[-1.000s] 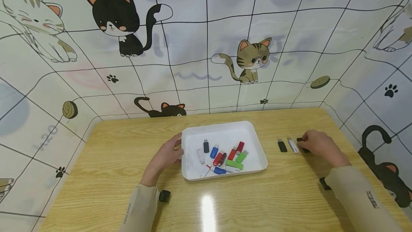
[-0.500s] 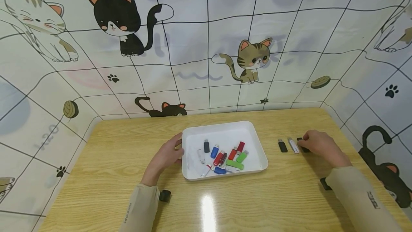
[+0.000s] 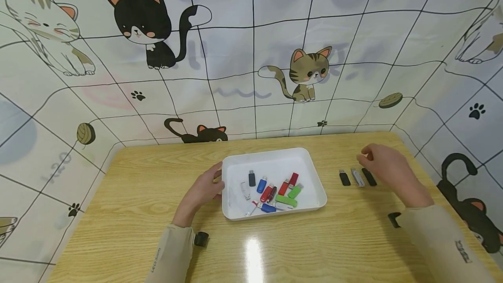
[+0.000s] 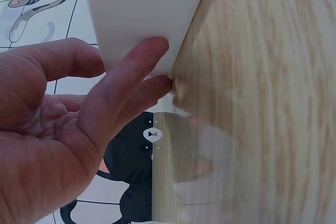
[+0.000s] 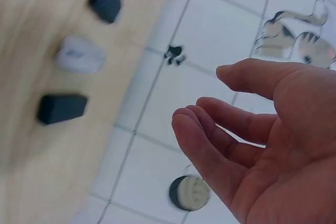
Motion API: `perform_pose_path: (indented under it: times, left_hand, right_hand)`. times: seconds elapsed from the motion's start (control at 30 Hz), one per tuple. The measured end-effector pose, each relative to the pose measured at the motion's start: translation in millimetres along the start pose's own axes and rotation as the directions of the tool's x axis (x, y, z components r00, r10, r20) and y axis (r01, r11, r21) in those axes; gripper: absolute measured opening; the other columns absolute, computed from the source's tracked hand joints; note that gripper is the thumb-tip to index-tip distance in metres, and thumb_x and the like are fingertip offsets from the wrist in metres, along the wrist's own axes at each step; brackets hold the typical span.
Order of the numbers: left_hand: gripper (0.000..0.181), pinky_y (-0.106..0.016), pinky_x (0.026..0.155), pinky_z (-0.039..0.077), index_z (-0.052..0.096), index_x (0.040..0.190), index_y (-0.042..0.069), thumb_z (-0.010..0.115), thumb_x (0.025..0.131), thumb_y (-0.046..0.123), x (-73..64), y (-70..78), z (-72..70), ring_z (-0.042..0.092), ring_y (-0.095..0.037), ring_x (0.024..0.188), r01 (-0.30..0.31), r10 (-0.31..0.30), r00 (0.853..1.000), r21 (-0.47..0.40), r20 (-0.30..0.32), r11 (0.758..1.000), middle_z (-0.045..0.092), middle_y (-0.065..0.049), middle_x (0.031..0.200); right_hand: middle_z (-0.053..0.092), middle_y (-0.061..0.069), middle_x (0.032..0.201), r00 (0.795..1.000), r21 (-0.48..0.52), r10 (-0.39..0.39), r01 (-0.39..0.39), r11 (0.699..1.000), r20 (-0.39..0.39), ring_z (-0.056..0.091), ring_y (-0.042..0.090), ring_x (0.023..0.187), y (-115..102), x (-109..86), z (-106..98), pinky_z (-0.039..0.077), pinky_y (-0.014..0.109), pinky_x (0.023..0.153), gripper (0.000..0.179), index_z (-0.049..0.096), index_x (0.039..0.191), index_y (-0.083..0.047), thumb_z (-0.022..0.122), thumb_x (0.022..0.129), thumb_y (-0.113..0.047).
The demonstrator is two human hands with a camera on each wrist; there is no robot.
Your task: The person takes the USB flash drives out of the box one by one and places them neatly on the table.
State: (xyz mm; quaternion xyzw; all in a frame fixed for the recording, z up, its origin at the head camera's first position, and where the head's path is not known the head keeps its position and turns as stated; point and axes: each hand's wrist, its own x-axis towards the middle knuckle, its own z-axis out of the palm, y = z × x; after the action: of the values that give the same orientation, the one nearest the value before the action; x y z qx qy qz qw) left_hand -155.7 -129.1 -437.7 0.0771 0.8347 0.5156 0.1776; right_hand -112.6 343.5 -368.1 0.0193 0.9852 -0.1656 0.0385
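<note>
Beside the white tray (image 3: 275, 154), my left hand (image 3: 203, 189) rests its fingertips against the outer left wall. The left wrist view shows these fingers (image 4: 126, 85) loosely extended along the tray wall (image 4: 142, 14). My right hand (image 3: 387, 169) is raised over the table with no item in its fingers, thumb and fingertips apart in the right wrist view. Three USB sticks stand in a row just left of and below it: a black one (image 3: 344, 178), a white one (image 3: 358, 178) and another black one (image 3: 369, 177).
Inside the tray lie several more USB sticks, among them a dark one (image 3: 252, 178), a blue one (image 3: 261, 184), a red one (image 3: 293, 180) and a green one (image 3: 286, 200). A cat-print backdrop (image 3: 235, 56) closes off the wooden table's (image 3: 157, 178) back and sides.
My right hand has let go of the rightmost black USB stick and lifted up and away from it. That stick now lies fully visible in the row. The left hand and tray hold still.
</note>
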Motion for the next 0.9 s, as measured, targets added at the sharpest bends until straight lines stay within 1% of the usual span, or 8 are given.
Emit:
perform_pose_path:
  times: [0.17,0.27,0.37,0.47,0.57,0.63,0.77,0.9]
  left_hand:
    - [0.068,-0.043,0.076,0.064,0.027,0.161,-0.002,0.050,0.098,-0.004,-0.1,0.2,-0.3,0.063,-0.041,0.123,0.002,-0.001,1.000,-0.015,0.004,1.000,0.043,-0.029,0.156]
    - [0.068,-0.043,0.077,0.064,0.027,0.162,-0.002,0.050,0.097,-0.004,0.1,0.6,-0.7,0.063,-0.041,0.123,0.002,-0.002,1.000,-0.026,0.005,1.000,0.043,-0.029,0.156]
    - [0.068,-0.044,0.078,0.063,0.027,0.162,-0.002,0.050,0.097,-0.004,0.2,0.9,-0.8,0.062,-0.041,0.124,0.001,-0.001,1.000,-0.026,0.008,1.000,0.043,-0.030,0.156]
    - [0.068,-0.044,0.079,0.063,0.026,0.162,-0.002,0.050,0.097,-0.004,0.3,1.2,-1.0,0.061,-0.042,0.126,0.005,-0.005,1.000,-0.024,0.006,1.000,0.043,-0.030,0.156]
    - [0.069,-0.043,0.078,0.063,0.026,0.162,-0.003,0.050,0.097,-0.004,0.4,1.4,-1.1,0.061,-0.042,0.126,0.009,-0.009,1.000,-0.017,0.003,1.000,0.042,-0.030,0.156]
    - [0.069,-0.043,0.078,0.063,0.026,0.162,-0.003,0.050,0.098,-0.004,0.4,1.2,-1.0,0.061,-0.042,0.126,0.012,-0.012,1.000,-0.020,0.003,1.000,0.042,-0.030,0.156]
    - [0.069,-0.042,0.077,0.064,0.026,0.162,-0.002,0.051,0.098,-0.004,-0.5,1.6,-0.9,0.061,-0.041,0.125,0.016,-0.016,1.000,-0.028,0.006,0.999,0.043,-0.029,0.156]
    - [0.069,-0.043,0.077,0.063,0.026,0.162,-0.002,0.051,0.098,-0.004,-1.4,2.3,-0.9,0.061,-0.042,0.125,0.019,-0.018,1.000,-0.036,0.006,0.999,0.043,-0.029,0.156]
  right_hand:
    - [0.069,0.026,0.108,0.997,-0.001,-0.057,0.057,0.998,-0.045,0.065,0.038,0.094,-28,-1.0,-5,0.053,0.055,0.077,0.042,0.064,0.122,0.013,0.059,0.103,-0.024]
    - [0.070,0.021,0.104,0.991,0.006,-0.112,0.112,0.994,-0.069,0.065,0.035,0.093,-41,0.0,-4,0.054,0.054,0.079,0.036,0.067,0.118,0.010,0.061,0.102,-0.022]
    - [0.072,0.018,0.105,0.982,0.032,-0.175,0.177,0.984,-0.065,0.066,0.033,0.096,-53,1.6,-2,0.055,0.054,0.082,0.032,0.068,0.118,0.007,0.063,0.102,-0.020]
    - [0.072,0.016,0.109,0.967,0.048,-0.251,0.253,0.966,-0.051,0.067,0.033,0.099,-64,3.2,1,0.056,0.053,0.085,0.030,0.069,0.119,0.005,0.066,0.100,-0.018]
    - [0.071,0.016,0.112,0.945,0.055,-0.325,0.326,0.944,-0.028,0.068,0.033,0.101,-73,3.9,4,0.057,0.052,0.086,0.028,0.069,0.120,0.005,0.068,0.099,-0.015]
    - [0.071,0.016,0.111,0.933,0.051,-0.360,0.361,0.931,-0.019,0.068,0.032,0.101,-78,4.0,6,0.058,0.051,0.086,0.026,0.070,0.118,0.004,0.069,0.098,-0.013]
    - [0.071,0.014,0.109,0.913,0.025,-0.409,0.409,0.912,-0.008,0.067,0.031,0.099,-87,6.2,11,0.058,0.049,0.085,0.024,0.071,0.116,0.002,0.071,0.097,-0.011]
    - [0.070,0.010,0.108,0.906,-0.002,-0.424,0.424,0.906,0.022,0.066,0.030,0.099,-95,10.5,17,0.058,0.048,0.085,0.023,0.072,0.117,-0.001,0.073,0.096,-0.011]
